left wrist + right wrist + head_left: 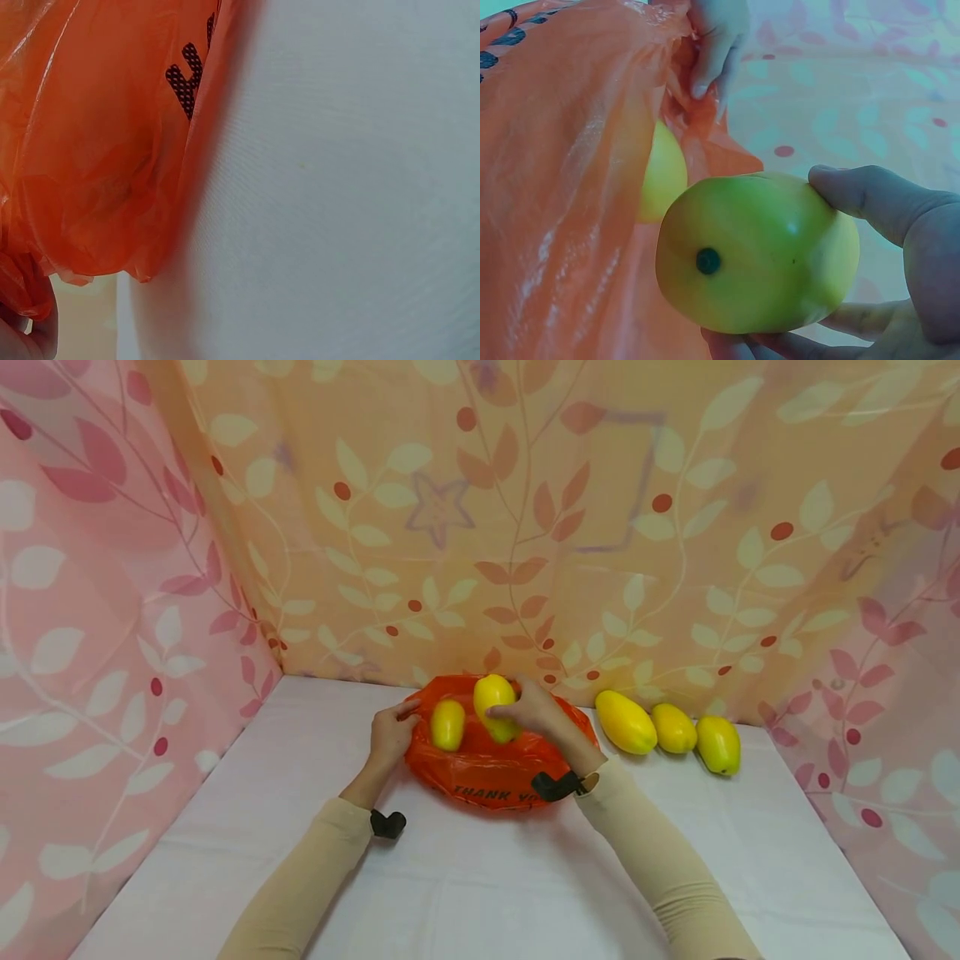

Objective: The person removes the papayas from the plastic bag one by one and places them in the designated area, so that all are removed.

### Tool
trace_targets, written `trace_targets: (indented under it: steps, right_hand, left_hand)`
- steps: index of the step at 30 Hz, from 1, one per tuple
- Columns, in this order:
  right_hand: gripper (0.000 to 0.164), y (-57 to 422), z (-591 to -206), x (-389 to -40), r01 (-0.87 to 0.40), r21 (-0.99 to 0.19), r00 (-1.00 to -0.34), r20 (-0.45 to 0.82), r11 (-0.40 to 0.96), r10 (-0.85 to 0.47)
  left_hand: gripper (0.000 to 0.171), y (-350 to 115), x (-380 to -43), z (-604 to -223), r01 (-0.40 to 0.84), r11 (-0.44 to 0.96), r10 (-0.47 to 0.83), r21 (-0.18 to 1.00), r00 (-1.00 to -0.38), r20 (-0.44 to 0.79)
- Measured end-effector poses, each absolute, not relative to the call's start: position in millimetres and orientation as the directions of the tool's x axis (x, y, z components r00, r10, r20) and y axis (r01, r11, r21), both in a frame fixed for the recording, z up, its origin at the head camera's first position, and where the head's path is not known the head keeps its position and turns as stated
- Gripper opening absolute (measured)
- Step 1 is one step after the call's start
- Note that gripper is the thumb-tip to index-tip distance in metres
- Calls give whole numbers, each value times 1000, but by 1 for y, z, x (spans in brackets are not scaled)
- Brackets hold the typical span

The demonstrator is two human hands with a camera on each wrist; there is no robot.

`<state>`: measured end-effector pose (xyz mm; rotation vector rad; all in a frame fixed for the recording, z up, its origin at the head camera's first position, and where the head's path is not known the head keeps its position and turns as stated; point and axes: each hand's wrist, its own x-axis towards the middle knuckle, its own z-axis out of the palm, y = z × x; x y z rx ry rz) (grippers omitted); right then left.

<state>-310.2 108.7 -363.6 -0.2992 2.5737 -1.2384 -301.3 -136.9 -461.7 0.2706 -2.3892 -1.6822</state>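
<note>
A red plastic bag (pixel 480 768) with "THANK YOU" printed in black lies with its mouth spread. At its left rim my left hand (pixel 390 735) pinches the plastic; in the left wrist view only part of that hand (pixel 34 334) shows at the lower left corner. My right hand (pixel 534 706) grips a yellow-green mango (pixel 495 697) over the bag's mouth. The right wrist view shows the held mango (pixel 757 255) between thumb and fingers, its dark stem end facing the camera. Another yellow mango (pixel 447 725) lies inside the bag, partly covered by plastic in the right wrist view.
To the right of the bag, a longer yellow fruit (pixel 625 722) and two shorter ones, a middle fruit (pixel 673 728) and an end fruit (pixel 718 745), sit in a row on the white-covered table (pixel 465 893). Leaf-patterned curtains (pixel 525 527) stand behind and at both sides.
</note>
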Motion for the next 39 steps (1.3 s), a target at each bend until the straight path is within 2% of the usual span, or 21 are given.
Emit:
trace_targets:
  steps: [17,31,39]
  right_hand:
    - [78,118,-356,-307,-49,-806,-946,-152,590,-288]
    - [79,129,-344,-304,-93,-786,-949,-115,611,-292]
    - [78,134,-338,-304,-129,-811,-945,-75,571,-319]
  left_hand:
    - [32,-137,-300,-462,-29,324,-271,946,-961,63]
    - [32,-138,-299,-461,-36,336,-274,941,-960,61]
    - [32,-137,-298,-458,-56,327,-275,944,-961,39]
